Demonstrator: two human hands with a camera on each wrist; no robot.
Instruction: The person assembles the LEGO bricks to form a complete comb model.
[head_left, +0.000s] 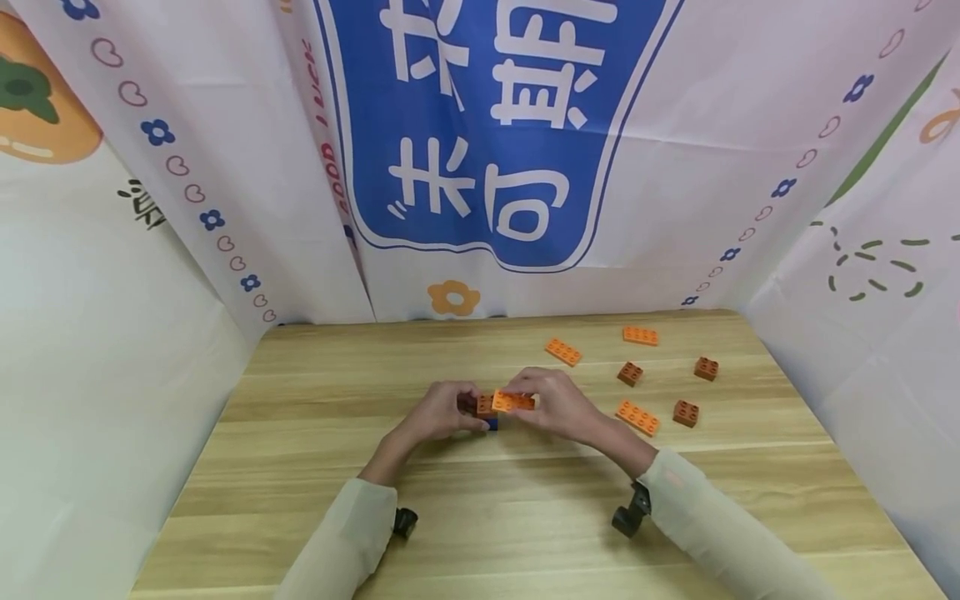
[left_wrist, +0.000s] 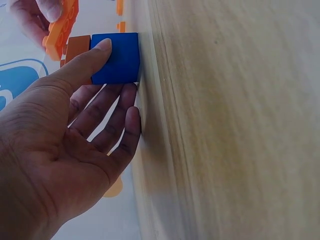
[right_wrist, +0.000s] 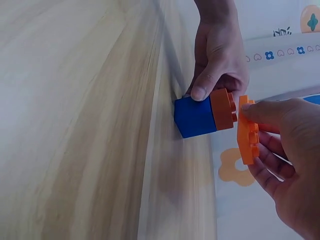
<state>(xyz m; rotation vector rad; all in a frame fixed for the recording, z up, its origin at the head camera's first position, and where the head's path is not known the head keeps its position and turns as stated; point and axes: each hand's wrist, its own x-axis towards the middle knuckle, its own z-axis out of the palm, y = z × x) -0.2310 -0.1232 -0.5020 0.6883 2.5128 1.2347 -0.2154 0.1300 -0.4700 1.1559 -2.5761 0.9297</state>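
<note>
A blue block [left_wrist: 116, 59] stands on the table with a brown brick [right_wrist: 223, 109] stacked on top of it. My left hand [head_left: 444, 410] grips this stack from the left, its thumb against the blue block's near face. In my right hand [head_left: 555, 403] an orange plate brick [right_wrist: 247, 131] is pinched between thumb and fingers. The plate is held just above the brown brick's studs; in the right wrist view a thin gap shows between them. The fingers behind the stack are partly hidden in the head view.
To the right on the wooden table [head_left: 315, 467] lie three more orange plates, one being the nearest orange plate [head_left: 637, 417], and three small brown bricks, including the front brown brick [head_left: 686, 412]. A printed cloth [head_left: 285, 167] hangs along the back and sides.
</note>
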